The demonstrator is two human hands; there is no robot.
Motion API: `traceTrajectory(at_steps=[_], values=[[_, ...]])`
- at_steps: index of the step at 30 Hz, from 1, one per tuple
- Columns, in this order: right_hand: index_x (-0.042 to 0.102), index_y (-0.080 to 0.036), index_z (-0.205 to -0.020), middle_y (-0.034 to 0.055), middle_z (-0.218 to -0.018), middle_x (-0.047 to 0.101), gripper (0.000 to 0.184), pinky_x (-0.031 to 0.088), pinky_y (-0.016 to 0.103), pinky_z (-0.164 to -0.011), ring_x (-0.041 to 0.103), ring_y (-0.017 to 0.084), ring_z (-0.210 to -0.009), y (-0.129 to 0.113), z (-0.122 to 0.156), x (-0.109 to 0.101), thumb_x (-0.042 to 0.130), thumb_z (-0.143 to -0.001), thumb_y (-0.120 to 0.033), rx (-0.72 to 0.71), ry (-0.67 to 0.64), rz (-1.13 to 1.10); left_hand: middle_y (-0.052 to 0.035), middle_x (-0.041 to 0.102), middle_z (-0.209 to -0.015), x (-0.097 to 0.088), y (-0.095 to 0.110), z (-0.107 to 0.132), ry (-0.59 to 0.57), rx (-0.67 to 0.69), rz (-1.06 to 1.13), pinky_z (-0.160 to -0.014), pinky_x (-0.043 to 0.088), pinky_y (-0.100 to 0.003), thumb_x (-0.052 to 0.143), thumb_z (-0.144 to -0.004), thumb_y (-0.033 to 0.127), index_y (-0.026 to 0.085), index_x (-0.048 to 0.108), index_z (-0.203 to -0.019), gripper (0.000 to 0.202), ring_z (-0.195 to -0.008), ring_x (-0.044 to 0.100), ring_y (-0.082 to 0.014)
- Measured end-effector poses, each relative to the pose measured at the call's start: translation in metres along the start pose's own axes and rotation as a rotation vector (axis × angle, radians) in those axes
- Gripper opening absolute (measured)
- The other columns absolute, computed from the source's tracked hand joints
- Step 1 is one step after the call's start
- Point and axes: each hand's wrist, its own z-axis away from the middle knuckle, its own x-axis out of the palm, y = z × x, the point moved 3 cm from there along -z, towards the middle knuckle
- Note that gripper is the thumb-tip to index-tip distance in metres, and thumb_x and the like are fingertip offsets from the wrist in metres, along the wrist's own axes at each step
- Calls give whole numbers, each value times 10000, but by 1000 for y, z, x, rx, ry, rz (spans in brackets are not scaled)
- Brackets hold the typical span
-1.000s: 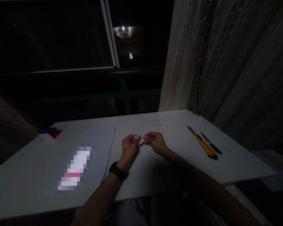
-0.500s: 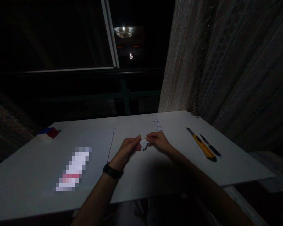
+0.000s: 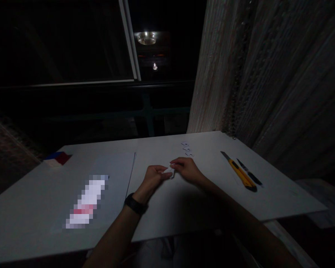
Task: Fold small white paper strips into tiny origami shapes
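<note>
Between my two hands, above the middle of the white table, is a small folded piece of white paper. My left hand, with a dark band on its wrist, pinches the paper's left and lower side. The fingers of my right hand are closed on its upper right edge. Just beyond my right hand, several small folded papers lie in a short row on the table. The paper's exact folded shape is partly hidden by my fingers.
On the right lie a yellow box cutter and a slim dark-handled knife. Left of my hands are white sheets with a blurred-out bright object. A blue, red and white block sits far left. Curtains hang behind.
My left thumb has moved from the paper's upper edge down to its lower side, and the paper has turned a little. My right hand has shifted slightly left.
</note>
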Motion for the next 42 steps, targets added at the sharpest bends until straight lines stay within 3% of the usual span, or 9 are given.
traceTrajectory(at_steps=[5,11,17,20,25,42], values=[[692,-174,-822,34,-713,675,190,445,255,-611,602,153,-648,3,0,-1,604,-699,-287,21,-18,0,-81,657,-656,1,1,1,-195,8,6,-597,427,-242,727,-575,354,84,686,-720,309,-596,572,-132],[677,-160,-822,8,-597,622,210,431,245,-540,557,126,-541,5,-1,1,616,-686,-309,68,19,-112,-60,634,-569,3,1,0,-74,63,-33,-564,410,-237,704,-597,373,89,668,-680,298,-543,567,-132],[601,-173,-941,-11,-661,618,349,463,258,-575,586,118,-571,9,-4,0,679,-630,-312,128,16,-456,-55,644,-595,4,4,-2,12,153,23,-554,408,-223,686,-626,352,96,665,-719,274,-541,577,-125],[590,-158,-824,-20,-581,603,312,445,247,-524,559,105,-503,16,-5,-1,712,-598,-335,190,-39,-558,-68,657,-621,2,4,-3,34,162,75,-548,408,-222,685,-626,364,97,660,-744,293,-556,590,-134],[600,-116,-632,19,-546,617,283,433,242,-502,549,102,-476,19,-2,2,719,-592,-370,246,-210,-550,-81,667,-642,0,5,-3,14,186,89,-534,409,-225,665,-645,403,108,652,-777,323,-576,606,-152],[624,-108,-623,15,-508,616,299,439,234,-497,550,101,-451,26,0,6,755,-528,-360,288,-166,-534,-86,672,-630,2,3,-6,-12,193,-26,-533,412,-235,634,-664,439,97,678,-773,362,-562,595,-153]])
